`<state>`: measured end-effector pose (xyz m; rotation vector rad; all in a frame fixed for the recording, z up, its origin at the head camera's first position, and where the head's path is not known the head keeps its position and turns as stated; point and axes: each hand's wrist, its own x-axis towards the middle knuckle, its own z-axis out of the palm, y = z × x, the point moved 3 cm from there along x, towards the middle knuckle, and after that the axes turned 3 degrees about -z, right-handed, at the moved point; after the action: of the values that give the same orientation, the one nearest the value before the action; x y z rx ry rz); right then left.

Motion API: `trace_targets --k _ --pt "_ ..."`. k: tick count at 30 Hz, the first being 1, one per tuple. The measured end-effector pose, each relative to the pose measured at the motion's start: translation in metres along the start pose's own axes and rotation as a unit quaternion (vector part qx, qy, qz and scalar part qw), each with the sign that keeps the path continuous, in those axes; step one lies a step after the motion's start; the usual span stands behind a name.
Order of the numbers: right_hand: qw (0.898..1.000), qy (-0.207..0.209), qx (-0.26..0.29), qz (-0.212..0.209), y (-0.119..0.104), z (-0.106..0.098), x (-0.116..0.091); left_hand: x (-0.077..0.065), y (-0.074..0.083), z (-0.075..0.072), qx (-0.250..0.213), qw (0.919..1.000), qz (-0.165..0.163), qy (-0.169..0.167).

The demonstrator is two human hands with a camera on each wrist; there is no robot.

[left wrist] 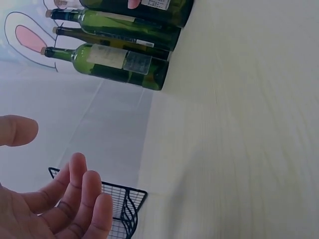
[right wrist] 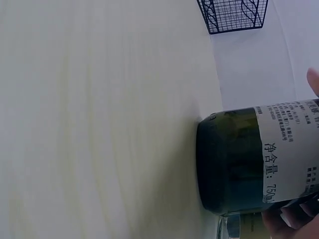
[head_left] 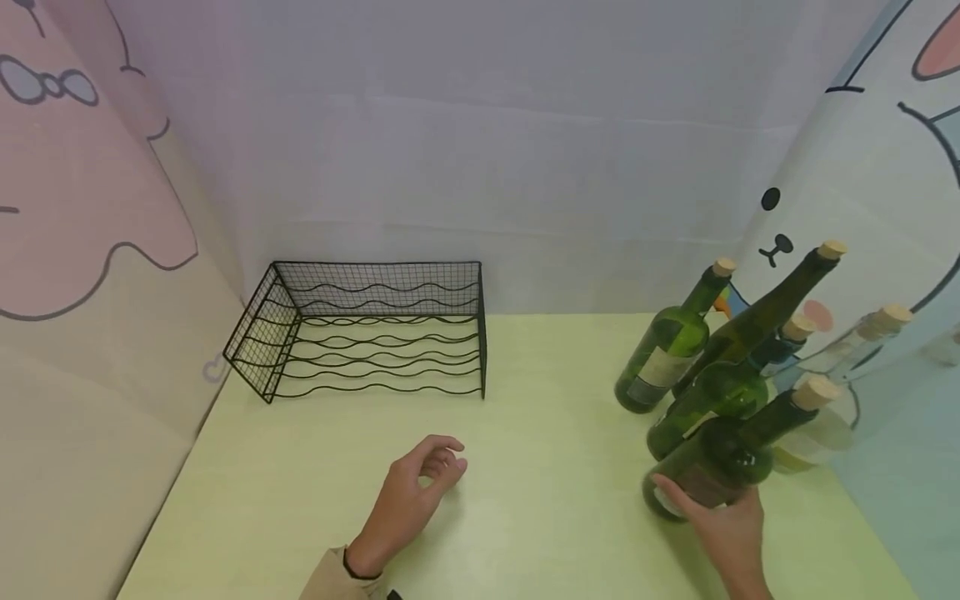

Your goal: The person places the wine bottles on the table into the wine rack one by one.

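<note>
Well, over at the right of the pale table, the person's right hand has its thumb and fingers wrapped round the lower part of a corked dark-green wine bottle with a white label, though whether its base touches the tabletop I can't tell. Just beyond it three more corked green wine bottles stand bunched, with a clear glass bottle beside them, while the left hand, thumb apart from loosely bent fingers, hovers nearer the person than the black wire rack.
</note>
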<state>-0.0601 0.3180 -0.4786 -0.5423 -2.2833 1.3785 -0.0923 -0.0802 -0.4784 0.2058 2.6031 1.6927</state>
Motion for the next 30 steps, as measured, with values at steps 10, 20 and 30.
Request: trace_targets --k 10,20,30 --pt "1.0 -0.002 -0.005 -0.021 -0.005 0.014 -0.008 0.001 0.001 -0.001 0.003 1.0 -0.001 -0.004" --pt "0.998 -0.042 -0.006 -0.042 -0.016 0.031 -0.011 0.0 0.002 -0.003 -0.012 0.9999 0.002 -0.005" --pt "0.993 -0.06 0.0 -0.099 -0.022 0.047 -0.007 0.004 0.002 -0.003 0.003 1.0 -0.003 0.001"
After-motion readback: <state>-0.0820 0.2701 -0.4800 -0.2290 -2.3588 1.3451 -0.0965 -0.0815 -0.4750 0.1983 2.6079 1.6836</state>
